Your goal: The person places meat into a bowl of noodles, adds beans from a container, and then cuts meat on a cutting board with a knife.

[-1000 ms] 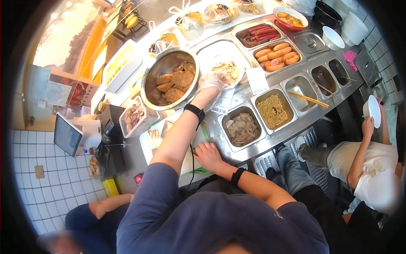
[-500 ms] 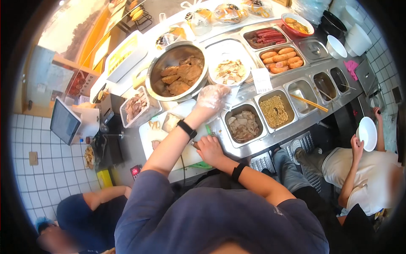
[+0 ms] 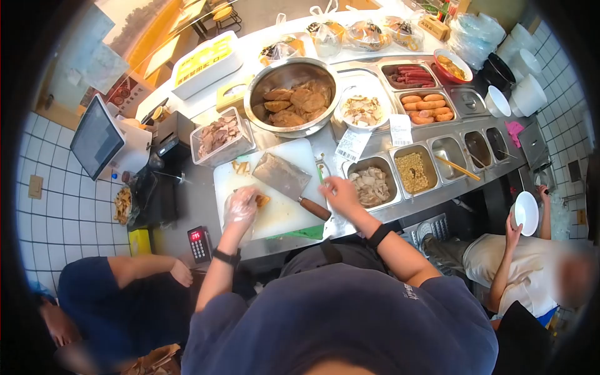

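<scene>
My left hand (image 3: pixel 242 208), in a clear plastic glove, is closed at the left of the white cutting board (image 3: pixel 290 215). At its fingertips is a small browned piece of meat (image 3: pixel 263 200). A cleaver (image 3: pixel 282 175) with a wooden handle lies flat on the board, its handle pointing toward me. My bare right hand (image 3: pixel 342 195) hovers by the board's right edge, just beyond the handle and apart from it. Its fingers are loosely bent, with nothing visible in them. Some pale scraps (image 3: pixel 240 167) lie at the board's upper left.
Behind the board stand a steel bowl (image 3: pixel 252 112) of browned meat and a plastic tub (image 3: pixel 248 142) of sliced meat. Food pans, including one of sliced meat (image 3: pixel 373 187), line the right. A co-worker holds a white bowl (image 3: pixel 526 214); another person's arm (image 3: pixel 147 267) is at left.
My left hand has come back from beside the white bowl of sliced meat to the board. My right hand has let go of the cleaver handle and moved right. The view has shifted.
</scene>
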`<control>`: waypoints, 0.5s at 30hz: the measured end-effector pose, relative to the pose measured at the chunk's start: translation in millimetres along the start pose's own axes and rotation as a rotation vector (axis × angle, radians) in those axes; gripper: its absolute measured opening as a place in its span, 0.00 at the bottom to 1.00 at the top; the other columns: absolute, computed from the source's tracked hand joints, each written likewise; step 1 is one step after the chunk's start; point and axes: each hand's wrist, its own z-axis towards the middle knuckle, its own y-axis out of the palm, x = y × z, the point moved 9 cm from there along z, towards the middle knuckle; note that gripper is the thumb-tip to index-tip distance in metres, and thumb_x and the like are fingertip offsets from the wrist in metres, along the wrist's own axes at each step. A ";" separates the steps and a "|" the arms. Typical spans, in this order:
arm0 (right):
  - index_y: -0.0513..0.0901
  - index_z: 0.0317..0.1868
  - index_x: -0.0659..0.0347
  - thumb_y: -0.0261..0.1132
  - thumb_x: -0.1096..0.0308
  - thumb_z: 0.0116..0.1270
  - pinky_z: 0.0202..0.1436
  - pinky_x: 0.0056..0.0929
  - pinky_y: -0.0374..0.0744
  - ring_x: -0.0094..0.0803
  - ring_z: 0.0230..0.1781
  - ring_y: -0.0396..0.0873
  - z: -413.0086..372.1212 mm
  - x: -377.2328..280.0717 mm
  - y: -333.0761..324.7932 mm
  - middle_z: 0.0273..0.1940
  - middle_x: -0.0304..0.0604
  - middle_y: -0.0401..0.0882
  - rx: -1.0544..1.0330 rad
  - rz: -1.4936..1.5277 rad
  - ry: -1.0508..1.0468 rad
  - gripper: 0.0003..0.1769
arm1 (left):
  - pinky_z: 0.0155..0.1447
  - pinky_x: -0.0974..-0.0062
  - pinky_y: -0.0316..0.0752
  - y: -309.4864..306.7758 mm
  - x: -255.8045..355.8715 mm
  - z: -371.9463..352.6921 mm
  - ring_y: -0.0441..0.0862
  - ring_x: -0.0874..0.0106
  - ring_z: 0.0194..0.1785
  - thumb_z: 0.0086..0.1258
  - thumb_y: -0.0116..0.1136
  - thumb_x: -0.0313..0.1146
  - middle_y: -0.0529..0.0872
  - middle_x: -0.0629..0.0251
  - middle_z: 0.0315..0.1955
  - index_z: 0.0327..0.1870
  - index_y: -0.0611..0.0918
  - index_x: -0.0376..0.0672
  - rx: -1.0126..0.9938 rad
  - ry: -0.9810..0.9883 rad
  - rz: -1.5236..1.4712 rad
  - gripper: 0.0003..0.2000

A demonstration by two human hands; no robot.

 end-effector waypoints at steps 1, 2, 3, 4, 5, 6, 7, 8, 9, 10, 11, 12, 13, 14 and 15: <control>0.78 0.47 0.62 0.66 0.59 0.64 0.33 0.28 0.73 0.27 0.26 0.74 7.7 15.5 -18.7 0.25 0.37 0.77 0.055 0.148 0.144 0.17 | 0.43 0.65 0.77 -1.2 -15.1 -15.4 0.83 0.56 0.37 0.66 0.57 0.28 0.85 0.57 0.33 0.37 0.83 0.41 0.019 -0.064 -0.032 0.04; 0.75 0.52 0.64 0.65 0.58 0.65 0.37 0.30 0.74 0.31 0.31 0.76 14.9 43.8 -40.3 0.29 0.41 0.78 0.265 0.215 0.191 0.21 | 0.43 0.65 0.78 -2.5 -25.4 -29.4 0.83 0.57 0.37 0.66 0.57 0.29 0.85 0.56 0.33 0.36 0.83 0.40 0.037 -0.127 -0.063 0.04; 0.72 0.56 0.65 0.65 0.57 0.66 0.40 0.32 0.76 0.35 0.36 0.78 19.8 74.2 -63.0 0.32 0.46 0.80 0.475 0.284 0.232 0.25 | 0.44 0.67 0.78 -7.4 -30.1 -42.1 0.83 0.60 0.37 0.66 0.57 0.28 0.86 0.57 0.33 0.36 0.83 0.40 0.082 -0.179 -0.066 0.04; 0.70 0.58 0.65 0.64 0.57 0.66 0.41 0.32 0.76 0.33 0.35 0.78 23.5 94.8 -93.1 0.31 0.45 0.79 0.625 0.388 0.308 0.27 | 0.44 0.69 0.78 -12.3 -34.4 -55.9 0.84 0.62 0.36 0.66 0.58 0.27 0.86 0.58 0.33 0.37 0.83 0.40 0.124 -0.232 -0.068 0.04; 0.67 0.61 0.66 0.64 0.58 0.67 0.42 0.32 0.76 0.31 0.35 0.77 24.8 110.9 -118.9 0.30 0.43 0.79 0.774 0.493 0.382 0.28 | 0.44 0.71 0.78 -17.2 -39.1 -70.1 0.84 0.65 0.35 0.66 0.58 0.26 0.86 0.59 0.32 0.37 0.83 0.39 0.166 -0.285 -0.070 0.03; 0.69 0.59 0.66 0.63 0.59 0.67 0.42 0.32 0.76 0.32 0.34 0.77 30.1 114.0 -132.0 0.30 0.44 0.79 0.788 0.521 0.419 0.26 | 0.45 0.70 0.78 -12.5 -54.7 -88.7 0.84 0.64 0.37 0.65 0.59 0.27 0.86 0.58 0.33 0.37 0.84 0.39 0.180 -0.365 -0.121 0.04; 0.70 0.57 0.66 0.62 0.60 0.67 0.42 0.32 0.76 0.32 0.34 0.77 33.7 114.1 -143.5 0.31 0.45 0.79 0.802 0.551 0.456 0.24 | 0.46 0.69 0.79 -0.5 -77.3 -108.9 0.85 0.63 0.39 0.65 0.59 0.27 0.87 0.57 0.34 0.37 0.84 0.39 0.192 -0.444 -0.172 0.04; 0.72 0.55 0.66 0.62 0.61 0.68 0.42 0.33 0.76 0.33 0.34 0.78 38.1 114.5 -149.6 0.31 0.45 0.79 0.817 0.581 0.495 0.22 | 0.47 0.68 0.79 10.7 -95.5 -125.7 0.85 0.62 0.41 0.64 0.60 0.28 0.87 0.56 0.36 0.38 0.85 0.40 0.202 -0.522 -0.223 0.05; 0.73 0.52 0.65 0.61 0.60 0.68 0.36 0.29 0.75 0.30 0.31 0.76 52.4 115.9 -148.3 0.30 0.43 0.78 0.766 0.421 0.428 0.19 | 0.47 0.68 0.79 15.7 -100.8 -136.1 0.86 0.63 0.40 0.64 0.60 0.26 0.87 0.56 0.35 0.37 0.85 0.39 0.231 -0.525 -0.252 0.04; 0.75 0.49 0.65 0.61 0.60 0.68 0.31 0.26 0.73 0.27 0.27 0.75 68.6 132.1 -135.0 0.30 0.41 0.78 0.710 0.263 0.363 0.17 | 0.47 0.68 0.79 19.8 -104.8 -145.5 0.86 0.64 0.40 0.63 0.60 0.25 0.87 0.56 0.35 0.36 0.85 0.39 0.260 -0.528 -0.281 0.04; 0.76 0.46 0.64 0.61 0.59 0.68 0.25 0.23 0.71 0.23 0.24 0.73 84.6 148.2 -119.9 0.29 0.39 0.77 0.650 0.105 0.298 0.16 | 0.47 0.69 0.79 21.1 -106.9 -152.0 0.86 0.64 0.40 0.62 0.60 0.24 0.87 0.57 0.35 0.36 0.85 0.38 0.288 -0.534 -0.309 0.04; 0.76 0.43 0.64 0.60 0.55 0.69 0.23 0.24 0.71 0.24 0.22 0.73 97.5 182.1 -99.2 0.28 0.39 0.76 0.584 0.161 0.416 0.18 | 0.47 0.68 0.79 18.8 -101.9 -153.8 0.85 0.62 0.40 0.63 0.59 0.24 0.87 0.56 0.35 0.37 0.84 0.38 0.264 -0.541 -0.285 0.04; 0.77 0.41 0.63 0.58 0.51 0.69 0.21 0.26 0.70 0.25 0.21 0.73 109.6 213.2 -77.1 0.27 0.39 0.76 0.515 0.217 0.532 0.20 | 0.47 0.67 0.78 13.1 -94.0 -153.3 0.85 0.60 0.40 0.63 0.59 0.25 0.87 0.55 0.35 0.37 0.84 0.38 0.252 -0.522 -0.248 0.04; 0.77 0.38 0.63 0.57 0.47 0.70 0.19 0.27 0.69 0.26 0.19 0.72 111.8 215.5 -63.6 0.26 0.39 0.76 0.443 0.274 0.646 0.23 | 0.47 0.67 0.78 6.5 -86.3 -152.3 0.85 0.59 0.40 0.63 0.59 0.26 0.87 0.55 0.35 0.37 0.84 0.39 0.242 -0.502 -0.210 0.05; 0.77 0.37 0.63 0.54 0.43 0.70 0.18 0.27 0.69 0.27 0.18 0.72 108.8 216.2 -57.4 0.25 0.39 0.75 0.444 0.394 0.712 0.27 | 0.48 0.66 0.78 -1.1 -78.8 -151.7 0.85 0.58 0.40 0.63 0.59 0.26 0.86 0.54 0.36 0.38 0.84 0.39 0.231 -0.483 -0.171 0.05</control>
